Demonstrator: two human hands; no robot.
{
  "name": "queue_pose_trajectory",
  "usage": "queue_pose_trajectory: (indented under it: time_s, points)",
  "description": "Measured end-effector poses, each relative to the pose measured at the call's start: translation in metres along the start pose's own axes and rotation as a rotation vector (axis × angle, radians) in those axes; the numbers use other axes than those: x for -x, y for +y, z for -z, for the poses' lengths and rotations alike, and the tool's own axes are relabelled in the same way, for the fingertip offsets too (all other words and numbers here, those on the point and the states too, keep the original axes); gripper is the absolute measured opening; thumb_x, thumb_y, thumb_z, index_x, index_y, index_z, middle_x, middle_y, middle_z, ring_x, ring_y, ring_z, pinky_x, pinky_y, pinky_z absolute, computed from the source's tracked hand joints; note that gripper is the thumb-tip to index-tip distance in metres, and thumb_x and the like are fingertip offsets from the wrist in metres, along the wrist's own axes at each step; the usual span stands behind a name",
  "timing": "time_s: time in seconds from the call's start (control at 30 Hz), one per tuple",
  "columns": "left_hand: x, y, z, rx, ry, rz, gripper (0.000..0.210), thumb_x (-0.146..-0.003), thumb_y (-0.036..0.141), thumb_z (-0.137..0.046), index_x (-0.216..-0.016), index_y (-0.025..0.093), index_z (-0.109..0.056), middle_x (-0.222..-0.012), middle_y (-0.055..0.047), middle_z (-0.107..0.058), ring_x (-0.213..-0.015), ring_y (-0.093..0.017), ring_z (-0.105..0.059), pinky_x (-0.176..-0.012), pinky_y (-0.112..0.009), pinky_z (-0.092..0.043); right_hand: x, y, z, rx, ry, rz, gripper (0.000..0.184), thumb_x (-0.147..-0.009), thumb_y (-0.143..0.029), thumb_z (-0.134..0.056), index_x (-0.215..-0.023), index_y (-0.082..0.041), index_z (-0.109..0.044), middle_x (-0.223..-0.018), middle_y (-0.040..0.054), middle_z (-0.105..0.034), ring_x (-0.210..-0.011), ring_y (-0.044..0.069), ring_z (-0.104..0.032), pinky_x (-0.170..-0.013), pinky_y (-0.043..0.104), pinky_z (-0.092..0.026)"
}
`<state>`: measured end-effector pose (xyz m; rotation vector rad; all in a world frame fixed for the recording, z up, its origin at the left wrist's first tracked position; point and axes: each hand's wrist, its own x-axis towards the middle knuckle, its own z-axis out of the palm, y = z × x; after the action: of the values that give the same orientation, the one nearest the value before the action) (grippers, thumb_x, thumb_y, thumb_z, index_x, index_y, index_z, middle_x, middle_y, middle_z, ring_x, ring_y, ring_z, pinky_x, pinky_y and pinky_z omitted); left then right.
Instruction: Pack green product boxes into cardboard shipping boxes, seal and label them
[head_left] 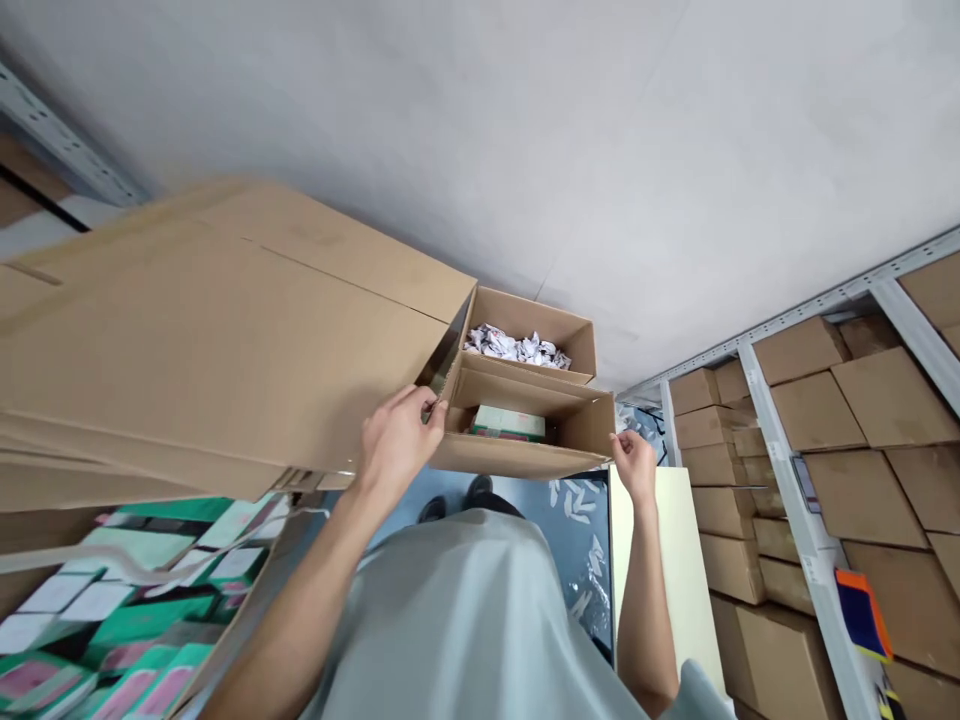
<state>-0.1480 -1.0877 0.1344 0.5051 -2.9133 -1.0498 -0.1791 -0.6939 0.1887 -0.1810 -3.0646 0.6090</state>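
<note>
An open-topped cardboard box (517, 458) stands in front of me with a small white and green box (510, 422) lying inside it. At its left top edge, my left hand (401, 430) pinches the cardboard between thumb and fingers. My right hand (634, 462) is at the opposite end, its fingertips closed on the right top edge. Just behind stands a second open box (532, 308), with crumpled paper (517, 347) in it. Large flat cardboard sheets (300, 330) lie stacked directly left of my left hand.
Green, white and pink boxes (150, 600) fill a large container at lower left. Shelving (787, 480) packed with cardboard boxes (802, 385) runs along the right. A pale yellow surface (675, 560) lies under my right arm. White scraps (577, 500) litter the blue floor.
</note>
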Motion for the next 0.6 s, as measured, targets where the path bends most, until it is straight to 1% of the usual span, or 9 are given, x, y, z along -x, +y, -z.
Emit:
queue_pose_trajectory:
  time_s: [0.13, 0.23, 0.3, 0.4, 0.47, 0.53, 0.6]
  points:
    - [-0.007, -0.003, -0.008, 0.001, 0.023, 0.091, 0.026, -0.108, 0.036, -0.053, -0.094, 0.023, -0.071, -0.108, -0.009, -0.078, -0.094, -0.025, -0.073, -0.070, -0.034, -0.043, -0.030, 0.000, -0.017, -0.040, -0.016, 0.012, 0.068, -0.096, -0.082, -0.045, -0.079, -0.022, -0.069, -0.069, 0.0073, -0.073, -0.064, 0.022, -0.065, -0.068, 0.030, -0.046]
    - [-0.012, -0.006, -0.016, 0.004, 0.021, 0.135, 0.030, -0.109, 0.039, -0.050, -0.095, 0.023, -0.071, -0.105, -0.009, -0.078, -0.092, -0.026, -0.073, -0.070, -0.034, -0.044, -0.048, 0.007, -0.027, -0.078, -0.051, -0.011, 0.070, -0.094, -0.085, -0.047, -0.078, -0.021, -0.071, -0.069, 0.0086, -0.075, -0.064, 0.022, -0.067, -0.068, 0.030, -0.048]
    - [-0.016, -0.008, -0.020, 0.009, 0.013, 0.148, 0.030, -0.108, 0.042, -0.051, -0.097, 0.024, -0.071, -0.103, -0.009, -0.079, -0.093, -0.027, -0.074, -0.073, -0.034, -0.047, -0.057, 0.014, -0.031, -0.100, -0.088, -0.019, 0.071, -0.093, -0.086, -0.052, -0.077, -0.020, -0.073, -0.070, 0.0083, -0.076, -0.063, 0.022, -0.067, -0.067, 0.030, -0.048]
    - [-0.025, -0.009, -0.023, 0.042, 0.037, 0.177, 0.027, -0.104, 0.048, -0.058, -0.106, 0.026, -0.073, -0.110, -0.008, -0.081, -0.095, -0.028, -0.075, -0.081, -0.037, -0.054, -0.069, 0.021, -0.028, -0.136, -0.160, -0.021, 0.071, -0.092, -0.088, -0.060, -0.079, -0.020, -0.076, -0.072, 0.0070, -0.077, -0.060, 0.020, -0.063, -0.065, 0.030, -0.047]
    - [-0.034, -0.006, -0.022, 0.075, 0.094, 0.172, 0.033, -0.102, 0.052, -0.060, -0.119, 0.026, -0.073, -0.120, -0.010, -0.081, -0.098, -0.030, -0.075, -0.087, -0.041, -0.058, -0.080, 0.022, -0.022, -0.167, -0.184, -0.024, 0.071, -0.091, -0.089, -0.063, -0.080, -0.020, -0.077, -0.073, 0.0065, -0.078, -0.060, 0.019, -0.061, -0.065, 0.030, -0.046]
    - [-0.044, 0.002, -0.021, 0.086, 0.161, 0.131, 0.042, -0.103, 0.054, -0.059, -0.130, 0.025, -0.071, -0.129, -0.013, -0.079, -0.107, -0.033, -0.075, -0.094, -0.046, -0.060, -0.095, 0.017, -0.015, -0.198, -0.185, -0.015, 0.070, -0.091, -0.087, -0.065, -0.082, -0.020, -0.078, -0.074, 0.0061, -0.078, -0.061, 0.019, -0.060, -0.065, 0.030, -0.045]
    - [-0.057, 0.011, -0.020, 0.068, 0.211, 0.069, 0.047, -0.104, 0.053, -0.058, -0.136, 0.022, -0.071, -0.136, -0.016, -0.076, -0.118, -0.036, -0.074, -0.105, -0.050, -0.059, -0.114, 0.007, -0.008, -0.221, -0.162, 0.014, 0.068, -0.093, -0.085, -0.064, -0.084, -0.019, -0.079, -0.075, 0.0055, -0.077, -0.061, 0.018, -0.058, -0.065, 0.030, -0.045]
